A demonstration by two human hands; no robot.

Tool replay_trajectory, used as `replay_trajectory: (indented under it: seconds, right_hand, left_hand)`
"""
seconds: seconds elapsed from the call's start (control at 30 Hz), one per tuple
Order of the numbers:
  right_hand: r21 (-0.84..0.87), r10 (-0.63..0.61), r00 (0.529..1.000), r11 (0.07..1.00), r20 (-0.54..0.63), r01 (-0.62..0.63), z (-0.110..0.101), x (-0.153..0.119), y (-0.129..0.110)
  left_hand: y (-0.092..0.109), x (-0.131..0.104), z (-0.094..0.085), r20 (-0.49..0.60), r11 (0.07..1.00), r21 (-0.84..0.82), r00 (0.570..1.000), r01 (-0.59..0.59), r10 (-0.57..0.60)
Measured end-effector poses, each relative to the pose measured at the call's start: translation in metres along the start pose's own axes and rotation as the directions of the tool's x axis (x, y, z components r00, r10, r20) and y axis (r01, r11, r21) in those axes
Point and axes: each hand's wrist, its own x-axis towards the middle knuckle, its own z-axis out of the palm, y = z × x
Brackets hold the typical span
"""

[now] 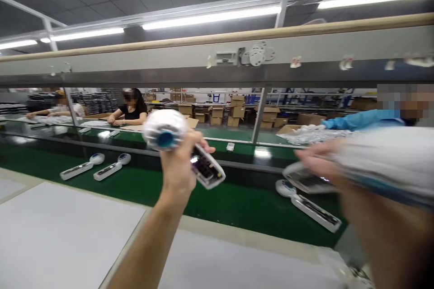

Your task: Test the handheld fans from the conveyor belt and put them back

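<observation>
My left hand (178, 169) is wrapped round a white device with a round, ribbed head (166, 128) and an open handle (207, 169) showing a dark circuit board. It is raised over the green conveyor belt (237, 198). At the right, my right hand (325, 162) is blurred, its fingers round another white device (389, 158) whose large head is smeared by motion. Below that hand, a similar device (315, 212) lies on the belt.
Two more white devices (77, 169) (111, 169) lie on the belt at left. White sheets (64, 235) cover the near table. A grey beam (135, 63) crosses above the belt. Across it, people sit at left, and a blue sleeve (359, 119) reaches in at right.
</observation>
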Motion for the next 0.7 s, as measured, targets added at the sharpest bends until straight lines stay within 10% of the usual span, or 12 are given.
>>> replay_trajectory:
  seconds: [0.17, 0.4, 0.7]
  right_hand:
    - [-0.339, 0.289, 0.930, 0.872, -0.228, -0.354, 0.017, 0.037, 0.056]
    - [-0.540, 0.458, 0.844, 0.653, -0.278, -0.532, 0.026, 0.035, 0.138]
    - [0.015, 0.203, 0.979, 0.979, -0.016, -0.203, 0.116, 0.011, 0.064]
  left_hand:
    - [0.025, -0.011, -0.002, -0.056, 0.990, -0.096, 0.994, -0.104, 0.099]
    - [0.023, -0.022, 0.009, -0.054, 0.963, -0.058, 0.964, -0.263, 0.260]
    - [-0.026, -0.049, 0.027, -0.131, 0.934, 0.080, 0.925, -0.349, 0.357]
